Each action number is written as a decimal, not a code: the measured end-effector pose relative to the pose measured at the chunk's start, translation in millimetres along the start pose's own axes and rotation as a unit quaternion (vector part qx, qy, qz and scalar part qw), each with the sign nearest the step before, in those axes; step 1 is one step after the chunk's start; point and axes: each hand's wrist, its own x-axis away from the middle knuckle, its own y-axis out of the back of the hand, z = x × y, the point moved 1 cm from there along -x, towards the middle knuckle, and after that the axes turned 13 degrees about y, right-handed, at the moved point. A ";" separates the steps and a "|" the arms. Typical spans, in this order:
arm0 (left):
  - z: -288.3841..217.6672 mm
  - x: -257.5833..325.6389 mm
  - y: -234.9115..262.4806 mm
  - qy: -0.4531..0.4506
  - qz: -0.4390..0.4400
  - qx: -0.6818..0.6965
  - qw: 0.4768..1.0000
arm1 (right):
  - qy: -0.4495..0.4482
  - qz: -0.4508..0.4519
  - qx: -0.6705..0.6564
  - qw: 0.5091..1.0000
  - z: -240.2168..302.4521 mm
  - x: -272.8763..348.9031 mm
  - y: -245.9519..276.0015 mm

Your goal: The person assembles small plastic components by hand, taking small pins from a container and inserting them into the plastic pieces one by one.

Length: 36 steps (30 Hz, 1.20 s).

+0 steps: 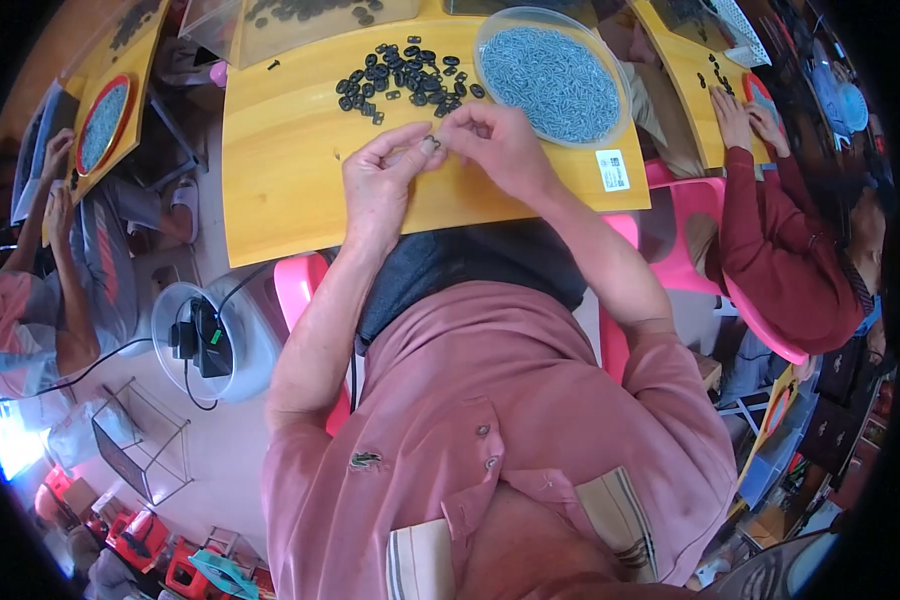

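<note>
Over the yellow table, my left hand pinches a small dark piece between thumb and fingertips. My right hand meets it there, thumb and fingers closed together at the piece; whatever they hold is too small to make out. Just beyond my hands lies a loose heap of small black oval plastic parts, some showing holes. Close behind my right hand stands a round clear tub filled with bluish-silver screws.
At the table's far side is a clear bin with more black parts. A single small black part lies apart at the far left. A white label is at the right edge. Other people work at tables on both sides; a bucket holds power adapters.
</note>
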 end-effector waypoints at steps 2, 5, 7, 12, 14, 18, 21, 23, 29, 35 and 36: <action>0.1 0.4 -1.6 -0.004 0.001 0.008 1.000 | 0.000 0.002 -0.043 0.999 -2.1 -0.2 1.5; 1.6 -1.0 0.1 -0.003 -0.003 0.029 1.000 | 0.008 0.019 0.035 0.999 -0.9 0.0 1.9; 1.1 -1.8 1.0 0.010 0.002 0.047 0.999 | -0.008 0.011 0.021 1.000 1.0 0.0 2.0; 0.0 -3.4 2.7 0.017 0.022 0.044 0.999 | 0.016 -0.015 -0.008 1.000 -5.8 -1.1 2.4; -0.8 -3.1 2.8 0.018 0.026 0.035 0.999 | 0.016 -0.027 -0.021 0.999 -6.4 -1.4 0.9; -1.1 -2.9 2.4 0.027 0.027 0.090 0.995 | 0.036 -0.036 -0.036 0.998 -5.4 -0.7 -3.7; 0.5 -2.7 1.8 0.024 0.038 0.106 0.993 | 0.032 -0.048 -0.047 0.997 -4.8 1.0 -6.8; 3.3 -3.4 2.7 0.019 0.047 0.089 0.995 | 0.029 -0.058 -0.061 0.996 -5.7 2.1 -7.1; 2.0 -2.4 2.6 0.019 0.040 0.058 0.997 | 0.017 -0.050 -0.064 0.997 -6.9 3.1 -5.9; -1.8 -4.1 4.3 -0.003 0.031 0.020 0.999 | 0.026 -0.053 -0.075 0.995 -4.5 1.6 -5.5; -5.0 -5.8 8.1 -0.005 0.029 0.017 0.999 | 0.016 -0.056 -0.088 0.994 -5.1 1.1 -3.4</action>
